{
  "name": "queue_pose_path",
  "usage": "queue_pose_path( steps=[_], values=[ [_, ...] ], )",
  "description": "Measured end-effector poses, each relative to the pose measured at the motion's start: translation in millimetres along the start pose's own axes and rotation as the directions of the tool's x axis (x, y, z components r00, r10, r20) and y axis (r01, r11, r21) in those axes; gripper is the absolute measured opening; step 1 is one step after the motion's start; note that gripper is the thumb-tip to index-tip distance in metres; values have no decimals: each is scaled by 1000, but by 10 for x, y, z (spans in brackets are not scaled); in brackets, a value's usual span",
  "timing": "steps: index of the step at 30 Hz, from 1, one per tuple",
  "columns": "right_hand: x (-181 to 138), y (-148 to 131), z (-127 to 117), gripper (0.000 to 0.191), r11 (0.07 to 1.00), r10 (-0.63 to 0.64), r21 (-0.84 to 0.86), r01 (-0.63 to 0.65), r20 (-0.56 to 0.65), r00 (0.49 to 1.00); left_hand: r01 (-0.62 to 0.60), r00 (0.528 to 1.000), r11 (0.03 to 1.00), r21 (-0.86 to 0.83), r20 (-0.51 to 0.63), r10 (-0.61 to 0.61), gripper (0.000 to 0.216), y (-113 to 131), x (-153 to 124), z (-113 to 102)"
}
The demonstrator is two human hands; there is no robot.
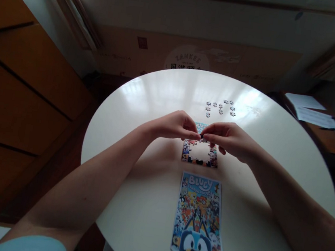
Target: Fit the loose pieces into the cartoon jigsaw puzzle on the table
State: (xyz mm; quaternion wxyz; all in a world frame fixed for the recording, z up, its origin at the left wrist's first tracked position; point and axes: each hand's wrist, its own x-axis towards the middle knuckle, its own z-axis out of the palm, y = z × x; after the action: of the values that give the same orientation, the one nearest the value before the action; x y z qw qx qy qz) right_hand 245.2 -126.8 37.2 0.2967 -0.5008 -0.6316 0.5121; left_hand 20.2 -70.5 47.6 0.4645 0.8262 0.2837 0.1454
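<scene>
On the round white table [145,110] lies a partly assembled jigsaw puzzle [199,156], a colourful frame of joined pieces with a bare middle. My left hand [175,125] and my right hand [228,139] meet just above its far edge, fingertips pinched together on a small dark puzzle piece [201,136]. Which hand carries the piece I cannot tell. Several loose pieces [221,107] lie scattered farther back on the table. A printed reference picture [200,219] with a blue cartoon dog lies nearer to me.
Wooden cabinet fronts [21,95] stand at the left. A cardboard box [194,59] with printing leans behind the table. At the right, a dark desk holds papers [312,112] and a pen [327,129].
</scene>
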Motion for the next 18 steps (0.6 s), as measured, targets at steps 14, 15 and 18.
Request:
queue_pose_path(
  steps=[14,15,18],
  values=[
    [-26,-38,72,19,953,-218,-216,214,6,976,146,984,988,-49,115,-140,26,12,-12,-64],
    [-29,-32,62,19,936,-252,-254,245,3,968,148,983,987,-56,115,-141,27,7,-12,-71],
    [-39,-9,28,18,842,-397,-394,369,12,918,141,987,987,-77,93,-133,26,-15,-11,-87]
  ],
)
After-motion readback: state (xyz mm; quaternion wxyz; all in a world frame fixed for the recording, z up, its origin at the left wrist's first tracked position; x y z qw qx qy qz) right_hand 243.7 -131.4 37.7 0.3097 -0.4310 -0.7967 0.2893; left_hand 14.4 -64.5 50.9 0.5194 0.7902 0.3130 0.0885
